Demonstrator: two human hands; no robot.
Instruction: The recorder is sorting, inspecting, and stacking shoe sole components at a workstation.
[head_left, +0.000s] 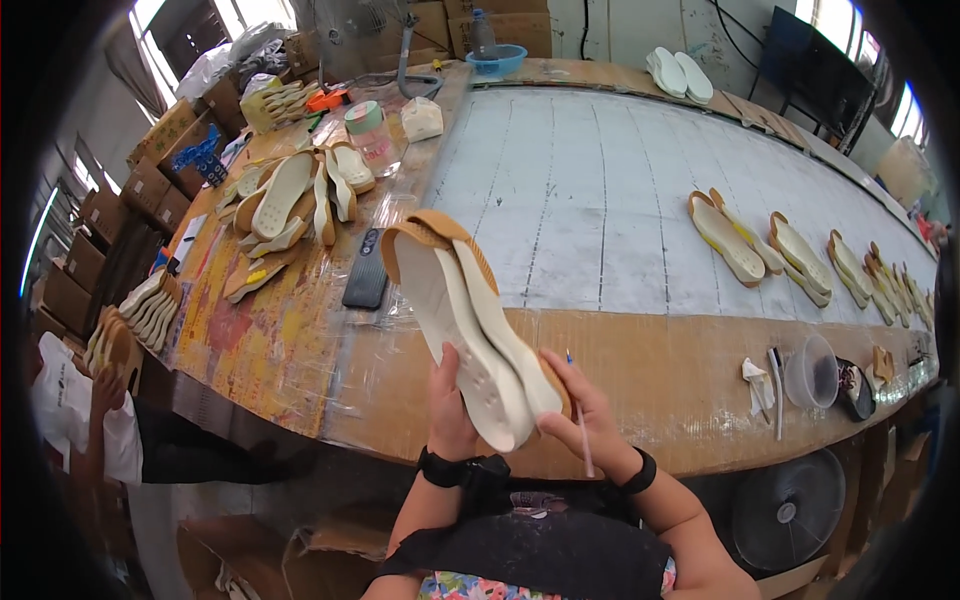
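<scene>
A pair of cream shoe soles (440,310) with ribbed tan edges is held up side by side, tilted, over the near edge of the table. My left hand (453,405) grips the pair at the left side, its thumb on the inner face. Closed round the heel end at the right is my right hand (592,420). A thin pen (586,445) with a pinkish barrel and a blue tip is also tucked in that hand. The lower fingers of both hands are partly hidden.
Loose soles (285,195) lie piled at the left, near a phone (366,272) and a pink jar (370,135). Soles with yellow marks (725,240) line the white sheet (560,200) at right. Beside a clear plastic tub (811,372) lies a pen. At far left a person (95,410) holds soles.
</scene>
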